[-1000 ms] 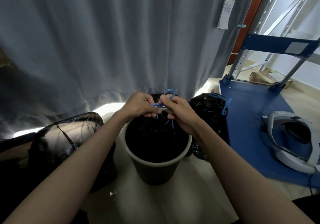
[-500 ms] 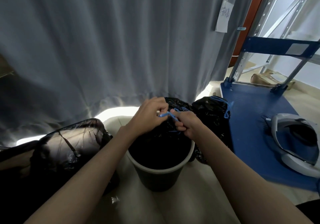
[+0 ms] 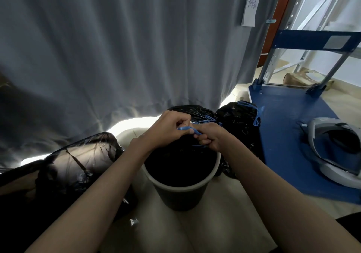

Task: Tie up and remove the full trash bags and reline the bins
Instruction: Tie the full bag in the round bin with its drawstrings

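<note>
Curtain (image 3: 121, 47), grey and pleated, fills the back of the view from top to floor. Right of it a blue cart (image 3: 293, 127) lies flat on the pale floor (image 3: 224, 223), its handle frame rising at the far end; a grey headset (image 3: 336, 153) rests on its deck. At the left a large black bag (image 3: 64, 176) slumps on the floor, glossy and see-through in the light from under the curtain. Near the middle stands the bin (image 3: 181, 192), upright, round mouth facing up, with a pale rim and dark wall. Its bag (image 3: 195, 112) rises out of the mouth, the gathered top bunched at the far rim; the long axis runs up from the bin. Just right of it, between bin and cart, a tied bag (image 3: 238, 120) sits on the floor with blue loops at its top.

Both hands meet above the far side of the bin. The left hand (image 3: 168, 129) has its fingers curled and pinches the blue drawstring (image 3: 185, 128), which runs roughly level from left to right between the hands. The right hand (image 3: 211, 137) is also curled, gripping the other end of the string, with a thin strand trailing below its fingers. The hands are nearly touching.
</note>
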